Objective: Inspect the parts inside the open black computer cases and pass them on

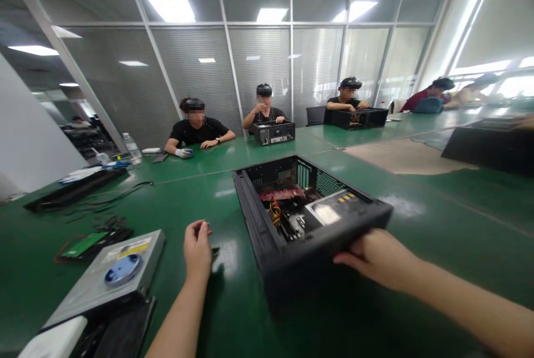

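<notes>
A black computer case [267,258] with its top side uncovered lies on the green table, its near right edge tilted up. My right hand [377,255] grips that near edge from below, the thumb lying along the near wall. Inside the case show a power supply [334,208] with a white label, a reddish card [283,194] and yellow and red wires [274,212]. Left of the case, apart from it, my left hand [198,249] is held with its fingers curled in and nothing visible in them.
An optical drive [142,263] with a blue tape roll [123,269] on it lies at left, near a green circuit board [87,244] and a long black panel [75,191]. Across the table [192,191] several people sit, some with computer cases [275,133]. Brown cardboard [400,155] lies far right.
</notes>
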A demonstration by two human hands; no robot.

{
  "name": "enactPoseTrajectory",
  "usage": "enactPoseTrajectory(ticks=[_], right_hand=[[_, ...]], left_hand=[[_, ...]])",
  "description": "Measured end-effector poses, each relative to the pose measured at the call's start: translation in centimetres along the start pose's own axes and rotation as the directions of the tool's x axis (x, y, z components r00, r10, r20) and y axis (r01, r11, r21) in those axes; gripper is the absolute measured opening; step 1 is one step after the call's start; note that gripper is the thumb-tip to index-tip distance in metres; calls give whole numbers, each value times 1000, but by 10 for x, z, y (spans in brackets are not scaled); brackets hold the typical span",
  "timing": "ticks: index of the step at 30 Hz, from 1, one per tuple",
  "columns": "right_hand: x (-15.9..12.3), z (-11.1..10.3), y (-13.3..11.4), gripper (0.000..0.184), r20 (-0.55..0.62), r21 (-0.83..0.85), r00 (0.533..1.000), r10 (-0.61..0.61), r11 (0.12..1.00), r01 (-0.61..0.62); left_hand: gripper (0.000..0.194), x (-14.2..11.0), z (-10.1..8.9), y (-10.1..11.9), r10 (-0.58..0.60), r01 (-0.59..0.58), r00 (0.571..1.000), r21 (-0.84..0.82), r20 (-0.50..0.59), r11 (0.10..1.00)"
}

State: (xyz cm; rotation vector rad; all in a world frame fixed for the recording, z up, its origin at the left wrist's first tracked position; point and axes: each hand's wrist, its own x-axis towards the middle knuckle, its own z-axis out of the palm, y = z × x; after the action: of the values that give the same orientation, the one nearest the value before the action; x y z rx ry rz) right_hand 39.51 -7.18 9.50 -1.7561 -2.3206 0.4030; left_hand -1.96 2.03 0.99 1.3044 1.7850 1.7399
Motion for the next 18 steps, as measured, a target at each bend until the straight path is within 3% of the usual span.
enactPoseTrajectory(ticks=[3, 5, 8, 12, 15, 18], right_hand=[[118, 8, -38, 64, -34, -53, 995, -99, 994, 97], [187, 19, -66, 57, -11, -33, 983, -181, 983, 181], [247, 49, -94, 65, 95, 8, 946, -309, 951, 309], [256, 86, -100, 67, 165, 48, 905, -391, 920, 389], [232, 95, -91, 65, 176, 81, 870, -461, 887, 454], [193, 88, -79, 56, 142, 106, 824, -549, 836, 538]], left_hand=[[34, 5, -8, -9, -9, 6, 988, -18, -154, 1000], [34, 8, -13, -14, -15, 12, 980, -18, -198, 1000], [33, 8, -15, -14, -6, 9, 985, 12, -171, 1000], [33, 4, -10, -10, 42, -39, 996, 52, -75, 998], [35, 2, -5, -8, 61, -61, 998, 55, -2, 997], [36, 0, -3, -5, 62, -62, 998, 35, 0, 997]])
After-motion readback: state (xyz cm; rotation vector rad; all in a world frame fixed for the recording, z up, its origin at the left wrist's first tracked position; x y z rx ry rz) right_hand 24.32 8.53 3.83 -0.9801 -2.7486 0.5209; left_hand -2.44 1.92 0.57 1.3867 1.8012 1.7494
